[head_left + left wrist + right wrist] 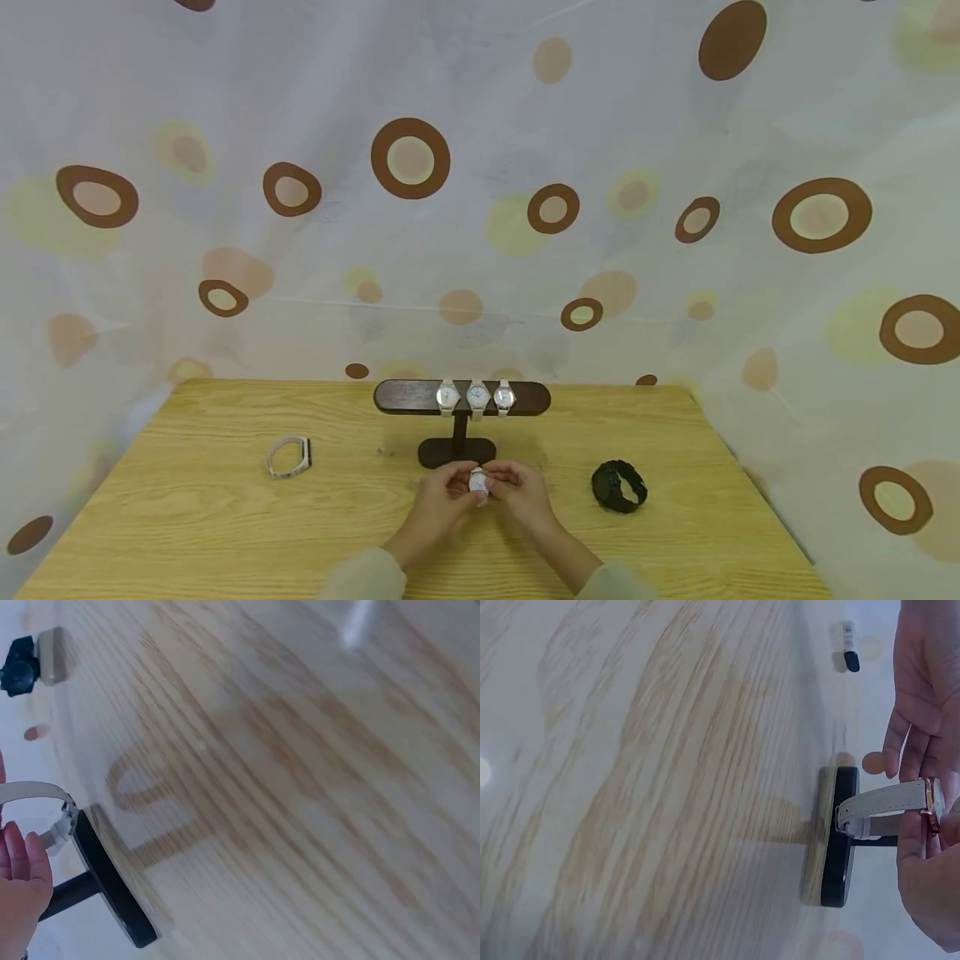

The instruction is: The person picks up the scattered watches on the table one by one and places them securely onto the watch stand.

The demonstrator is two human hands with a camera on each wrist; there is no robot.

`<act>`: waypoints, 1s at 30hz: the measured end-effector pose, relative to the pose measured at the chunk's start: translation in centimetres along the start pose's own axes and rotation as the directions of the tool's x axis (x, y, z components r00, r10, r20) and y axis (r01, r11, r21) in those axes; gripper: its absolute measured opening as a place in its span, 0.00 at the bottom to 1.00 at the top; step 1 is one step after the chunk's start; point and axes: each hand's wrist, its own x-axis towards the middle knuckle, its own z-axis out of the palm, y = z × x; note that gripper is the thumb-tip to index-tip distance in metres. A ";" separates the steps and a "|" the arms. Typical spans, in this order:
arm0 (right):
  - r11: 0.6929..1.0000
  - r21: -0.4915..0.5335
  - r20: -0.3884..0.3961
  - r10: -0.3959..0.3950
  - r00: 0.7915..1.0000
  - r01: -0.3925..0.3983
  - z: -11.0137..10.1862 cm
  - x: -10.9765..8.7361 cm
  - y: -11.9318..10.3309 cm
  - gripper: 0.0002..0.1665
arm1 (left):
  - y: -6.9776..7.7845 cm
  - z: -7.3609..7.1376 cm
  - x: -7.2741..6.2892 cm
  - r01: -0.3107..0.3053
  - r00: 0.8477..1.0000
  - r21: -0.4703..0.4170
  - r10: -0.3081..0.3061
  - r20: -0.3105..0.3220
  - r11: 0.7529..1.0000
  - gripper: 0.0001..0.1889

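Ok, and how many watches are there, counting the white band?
6: left watch, middle watch and right watch on the stand; held watch between left hand and right hand; white band left on the table, black watch right.

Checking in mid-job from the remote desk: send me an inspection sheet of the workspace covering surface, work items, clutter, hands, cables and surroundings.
Surface: wood-grain table, light-coloured.
Job's things: white-strapped watch held above the table; dark stand upright just beyond the hands, with three watches side by side on its bar.
Clutter: pale wristband on the left of the table; black watch on the right; both apart from the stand.
Left hand: fingers and thumb on the white-strapped watch.
Right hand: likewise, from the other side.
Cables: nothing seen.
Surroundings: pale backdrop patterned with brown, peach and yellow spots.
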 end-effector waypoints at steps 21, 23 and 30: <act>0.990 0.122 0.055 0.070 0.996 -0.076 2.3 -0.2 -1.3 0.17 | 0.9 -3.6 0.0 -0.351 0.936 0.572 0.293 0.195 0.741 0.23; 0.988 0.131 0.062 0.075 0.995 -0.083 2.3 -0.2 -1.4 0.17 | 1.1 -3.8 0.0 -0.378 0.925 0.580 0.317 0.208 0.722 0.23; 0.994 0.103 0.041 0.023 0.999 -0.027 2.1 -0.1 -1.4 0.18 | 1.0 -4.6 0.3 -0.289 0.957 0.510 0.230 0.177 0.810 0.23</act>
